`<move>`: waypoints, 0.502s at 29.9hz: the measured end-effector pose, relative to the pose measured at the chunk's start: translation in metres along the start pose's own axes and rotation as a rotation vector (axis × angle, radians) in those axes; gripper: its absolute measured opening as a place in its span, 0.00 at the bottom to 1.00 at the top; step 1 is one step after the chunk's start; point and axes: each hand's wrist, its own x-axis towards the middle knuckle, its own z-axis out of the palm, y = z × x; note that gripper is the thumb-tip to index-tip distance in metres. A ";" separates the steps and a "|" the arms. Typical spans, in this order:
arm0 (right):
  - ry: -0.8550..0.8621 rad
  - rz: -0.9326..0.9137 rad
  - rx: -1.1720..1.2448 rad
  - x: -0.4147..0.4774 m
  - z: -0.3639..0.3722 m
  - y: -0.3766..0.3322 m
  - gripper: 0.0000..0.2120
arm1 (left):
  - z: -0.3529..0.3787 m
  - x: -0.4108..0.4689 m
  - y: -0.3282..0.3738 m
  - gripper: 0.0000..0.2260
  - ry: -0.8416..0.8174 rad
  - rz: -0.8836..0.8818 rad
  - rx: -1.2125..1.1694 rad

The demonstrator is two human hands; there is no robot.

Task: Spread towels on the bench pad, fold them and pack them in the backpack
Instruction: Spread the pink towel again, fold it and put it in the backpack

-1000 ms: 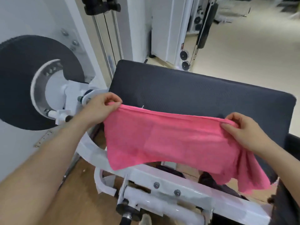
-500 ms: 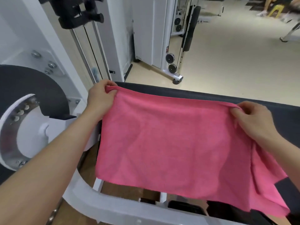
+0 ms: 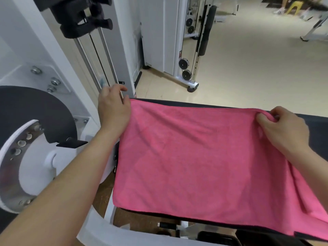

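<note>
Head view: pink microfibre towel [image 3: 195, 157] spans the dark bench pad [image 3: 316, 125] left to right; right hand [image 3: 284, 130] pinches its far-right corner, left hand [image 3: 113, 107], fingers loose, sits beside the far-left corner.

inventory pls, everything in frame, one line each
pink terry towel: one, pink, spread over the bench pad
black padded bench pad: one, black, under the towel, showing at its far and right edges
white machine frame: one, white, left
black round disc: one, black, on the frame, left
white cable machine: one, white, far centre
beige floor: one, beige, beyond the pad
left hand: one, at the towel's far-left corner, fingers loose
right hand: one, pinches the towel's far-right edge
</note>
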 end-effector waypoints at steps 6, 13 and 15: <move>-0.075 0.033 -0.016 -0.004 -0.004 -0.002 0.16 | 0.022 -0.104 0.055 0.18 -0.456 0.573 0.066; -0.270 -0.070 -0.041 -0.031 -0.033 0.045 0.26 | 0.024 -0.113 0.058 0.26 -0.515 0.481 0.205; -0.330 -0.030 -0.084 -0.036 -0.044 0.070 0.24 | 0.024 -0.112 0.059 0.26 -0.549 0.490 0.226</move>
